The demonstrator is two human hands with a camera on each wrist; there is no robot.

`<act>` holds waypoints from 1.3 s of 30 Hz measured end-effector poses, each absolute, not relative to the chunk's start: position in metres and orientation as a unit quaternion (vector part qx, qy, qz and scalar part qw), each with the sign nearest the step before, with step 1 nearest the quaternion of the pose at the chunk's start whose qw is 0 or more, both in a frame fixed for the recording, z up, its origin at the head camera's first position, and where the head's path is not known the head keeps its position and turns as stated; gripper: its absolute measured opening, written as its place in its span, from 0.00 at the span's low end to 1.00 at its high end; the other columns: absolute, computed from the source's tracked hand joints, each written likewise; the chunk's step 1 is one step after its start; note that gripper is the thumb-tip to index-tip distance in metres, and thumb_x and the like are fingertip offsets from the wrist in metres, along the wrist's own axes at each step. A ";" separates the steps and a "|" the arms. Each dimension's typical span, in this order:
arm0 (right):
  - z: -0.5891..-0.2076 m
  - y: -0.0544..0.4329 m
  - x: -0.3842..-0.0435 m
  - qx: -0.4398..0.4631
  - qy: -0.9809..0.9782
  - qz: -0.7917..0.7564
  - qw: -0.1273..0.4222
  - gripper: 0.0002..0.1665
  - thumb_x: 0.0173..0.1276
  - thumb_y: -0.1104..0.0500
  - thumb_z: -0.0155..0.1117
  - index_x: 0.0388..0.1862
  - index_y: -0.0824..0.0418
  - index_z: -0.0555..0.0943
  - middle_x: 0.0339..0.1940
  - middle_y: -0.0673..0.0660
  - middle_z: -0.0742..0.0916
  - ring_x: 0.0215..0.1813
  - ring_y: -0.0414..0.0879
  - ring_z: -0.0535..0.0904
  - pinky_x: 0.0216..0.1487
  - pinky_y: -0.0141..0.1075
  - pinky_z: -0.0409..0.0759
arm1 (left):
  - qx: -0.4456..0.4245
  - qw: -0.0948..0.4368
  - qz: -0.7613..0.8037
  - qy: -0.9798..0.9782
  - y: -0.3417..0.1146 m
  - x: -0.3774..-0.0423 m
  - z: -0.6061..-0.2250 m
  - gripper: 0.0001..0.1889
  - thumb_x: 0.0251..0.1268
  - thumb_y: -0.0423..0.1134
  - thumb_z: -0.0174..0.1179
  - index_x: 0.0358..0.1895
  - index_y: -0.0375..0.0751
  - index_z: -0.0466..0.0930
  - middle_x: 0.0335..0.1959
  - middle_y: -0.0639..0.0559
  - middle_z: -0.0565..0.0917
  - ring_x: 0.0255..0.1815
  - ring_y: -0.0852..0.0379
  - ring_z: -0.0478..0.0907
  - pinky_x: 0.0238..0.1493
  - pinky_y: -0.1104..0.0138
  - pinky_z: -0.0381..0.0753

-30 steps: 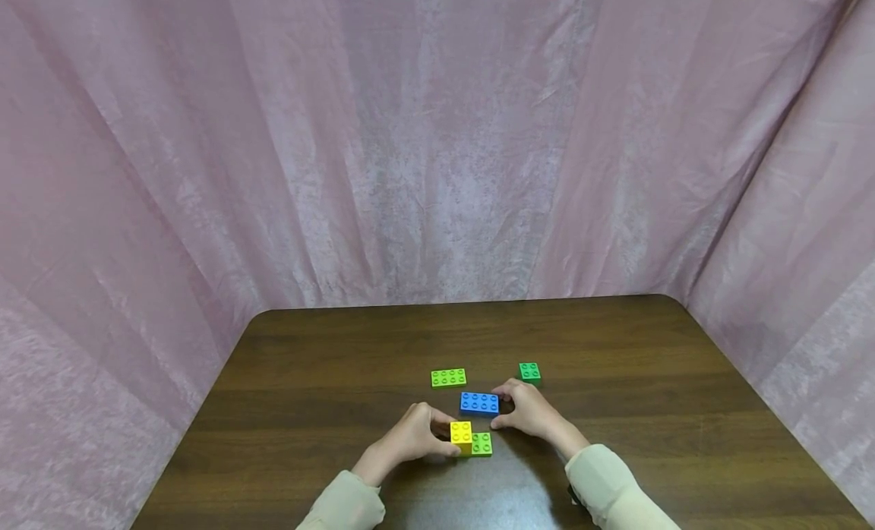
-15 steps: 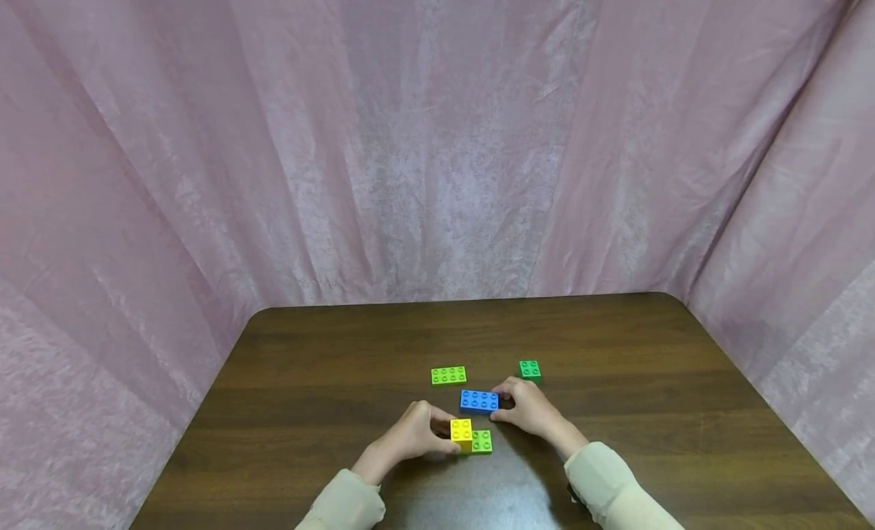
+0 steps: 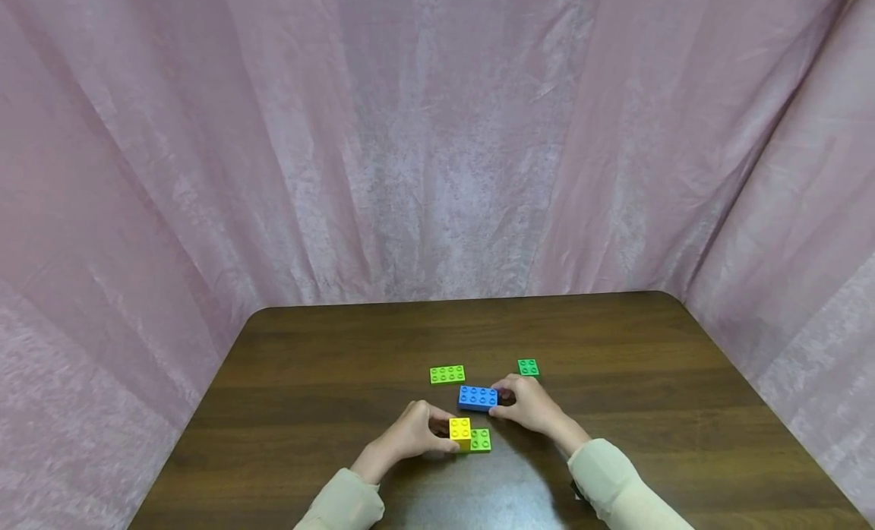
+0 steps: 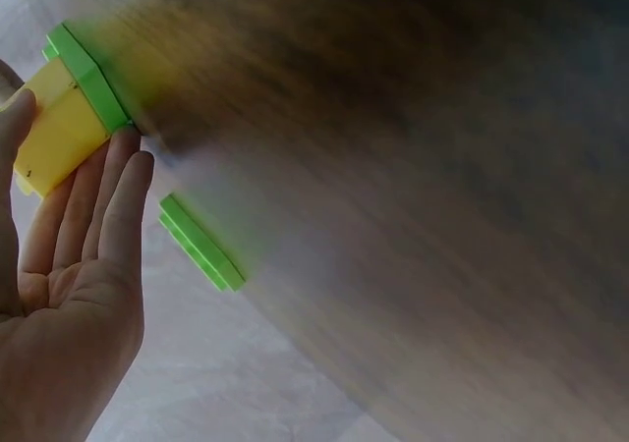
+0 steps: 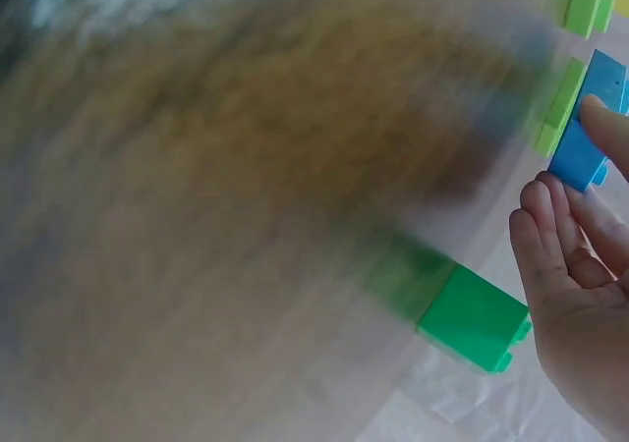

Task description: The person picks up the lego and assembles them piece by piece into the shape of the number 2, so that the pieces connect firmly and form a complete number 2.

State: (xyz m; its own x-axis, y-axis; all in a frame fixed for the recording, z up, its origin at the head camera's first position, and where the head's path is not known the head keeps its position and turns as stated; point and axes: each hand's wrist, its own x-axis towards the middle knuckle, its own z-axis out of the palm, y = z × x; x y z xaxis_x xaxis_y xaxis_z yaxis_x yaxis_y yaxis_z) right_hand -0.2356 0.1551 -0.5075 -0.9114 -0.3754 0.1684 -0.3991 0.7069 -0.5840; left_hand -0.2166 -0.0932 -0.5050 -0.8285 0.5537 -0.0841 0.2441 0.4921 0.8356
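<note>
My left hand (image 3: 413, 433) holds a yellow toy brick (image 3: 460, 433) between thumb and fingers. The yellow brick is seated on the left half of a light green brick (image 3: 481, 440), whose right studs show. In the left wrist view the thumb lies on one side of the yellow brick (image 4: 61, 128) and the fingers on the other. My right hand (image 3: 533, 405) pinches a long blue brick (image 3: 478, 399) by its right end. The right wrist view shows the blue brick (image 5: 584, 133) tilted between thumb and fingertips, just behind the yellow and green pair.
Beyond the blue brick lies a flat light green brick (image 3: 447, 374) with two rows of studs. A small darker green brick (image 3: 528, 367) stands behind my right hand. All of this is on a brown wooden table (image 3: 328, 363), backed by pink curtains (image 3: 437, 150).
The right thumb has closed in on the blue brick, which has risen slightly and tilted. The left hand stays put on the yellow brick.
</note>
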 end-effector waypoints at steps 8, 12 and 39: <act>-0.488 0.157 -0.235 0.230 -0.923 0.305 0.041 0.20 0.56 0.57 0.75 0.45 0.66 0.84 0.37 0.54 0.87 0.39 0.44 0.81 0.39 0.32 0.80 | 0.235 0.172 0.450 0.844 -0.092 -0.216 -0.507 0.17 0.50 0.35 0.74 0.44 0.33 0.87 0.38 0.44 0.90 0.38 0.58 0.86 0.40 0.72 0.84; -0.474 0.160 -0.234 0.246 -0.920 0.298 0.058 0.19 0.55 0.58 0.75 0.44 0.67 0.84 0.36 0.54 0.87 0.37 0.43 0.82 0.39 0.34 0.81 | 0.232 0.175 0.451 0.844 -0.091 -0.215 -0.506 0.18 0.50 0.35 0.74 0.45 0.32 0.86 0.39 0.44 0.90 0.38 0.58 0.86 0.41 0.69 0.85; -0.444 0.165 -0.205 0.292 -0.891 0.342 0.061 0.18 0.53 0.60 0.75 0.43 0.63 0.85 0.36 0.51 0.87 0.39 0.40 0.80 0.41 0.31 0.81 | 0.225 0.171 0.446 0.849 -0.094 -0.213 -0.506 0.21 0.51 0.36 0.74 0.47 0.28 0.84 0.40 0.40 0.89 0.39 0.56 0.86 0.41 0.66 0.86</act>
